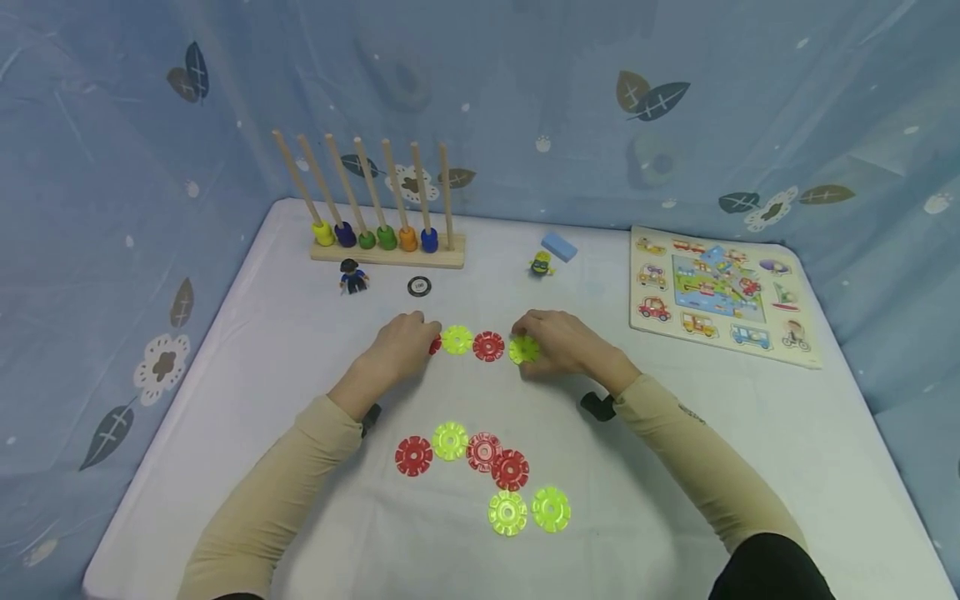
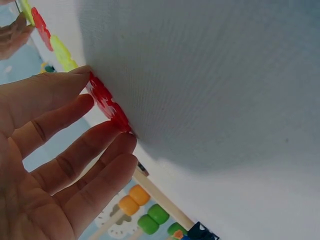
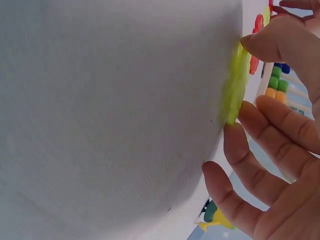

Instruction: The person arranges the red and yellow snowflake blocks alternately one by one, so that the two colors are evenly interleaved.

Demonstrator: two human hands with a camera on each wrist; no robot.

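A red end disc [image 2: 107, 102] and a yellow-green end disc [image 1: 523, 349] close off a row of four flat, notched discs in the middle of a white table [image 1: 675, 467], slightly nearer its far edge. The left hand [image 1: 405, 343] pinches the red one across its rim, thumb opposite fingertips; the right hand [image 1: 562, 343] grips the yellow-green one likewise, fingers parted enough to span it. Between lie an inner yellow-green disc [image 1: 457, 340] and an inner red disc [image 1: 488, 346]. Lining these up well calls for light, level rim grips and small slides; pressing inward could make thin edges ride over one another. Nearer the near edge are six loose discs [image 1: 450, 441], two reds overlapping; forearms should clear them. A bead stand [image 1: 352, 252] occupies the far left corner, a picture puzzle [image 1: 673, 321] the far right.
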